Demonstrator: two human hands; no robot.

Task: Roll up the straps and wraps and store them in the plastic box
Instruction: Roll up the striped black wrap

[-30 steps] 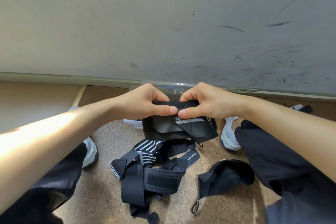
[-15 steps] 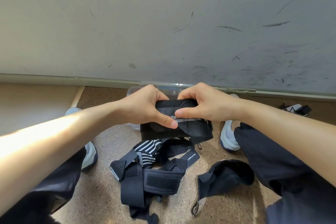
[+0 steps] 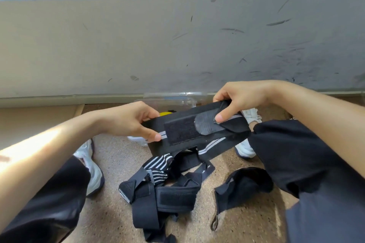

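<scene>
1. Two grips share one black wrap (image 3: pixel 183 131). The left grip (image 3: pixel 128 122) pinches its left end between thumb and curled fingers. The right grip (image 3: pixel 243 98) curls over the top edge, with its thumb pressing the grey tab at the right end.
2. Stretched between them, the wrap's long axis runs left to right and rises a little toward the right, above the floor (image 3: pixel 110 163). A striped tail hangs from it toward the pile of straps (image 3: pixel 167 189).
3. Just beyond the wrap, at the foot of the wall (image 3: pixel 177 45), sits the clear plastic box (image 3: pixel 177 98). It is partly hidden and looks nearer the left grip.
4. Rolling should run along that axis, one end turned toward the other.
5. Room is tight: a leg on either side and the wall close behind the box. The hanging tail may drag on the pile.
</scene>
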